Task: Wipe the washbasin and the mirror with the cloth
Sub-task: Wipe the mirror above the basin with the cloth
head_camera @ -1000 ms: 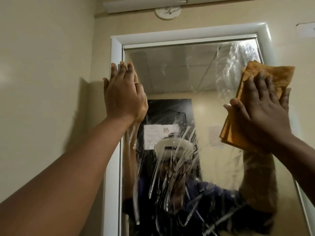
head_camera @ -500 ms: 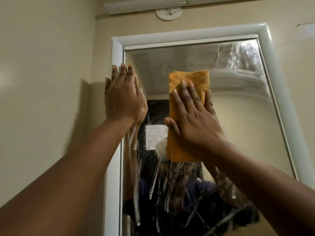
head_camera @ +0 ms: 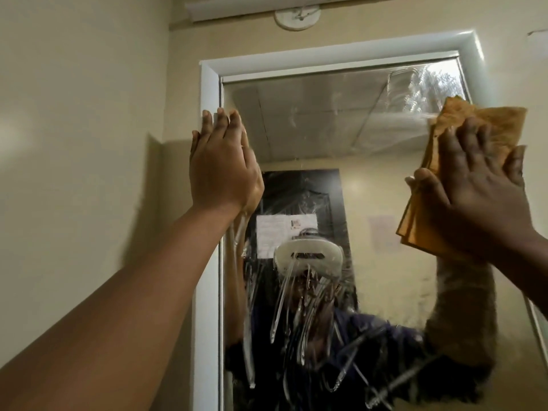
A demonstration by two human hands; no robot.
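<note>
A folded orange-brown cloth (head_camera: pixel 462 161) lies flat against the glass at the right edge of the frame, partly covered by the right hand (head_camera: pixel 480 197). That hand presses it onto the tall rectangular wall mirror (head_camera: pixel 311 123) with straight, spread fingers and the thumb out to the left; its grip is apart, flat on the cloth rather than curled round it. The cloth's upper corner sticks out above the fingertips, near the mirror's upper right corner, where the glass shows cloudy smears. Its lower edge shows stacked folds below the thumb.

The left hand (head_camera: pixel 222 167) is left of centre, fingers straight and together, its grip apart too, laid flat on the mirror's left edge where the glass meets the white painted frame (head_camera: pixel 209 90). The bare left forearm runs down to the lower left corner of the frame.

Wet streaks (head_camera: pixel 296 307) run down the lower middle of the glass. Above the frame, at top centre, a round white fitting (head_camera: pixel 297 17) sits on the cream wall (head_camera: pixel 89 114), which fills the left side.
</note>
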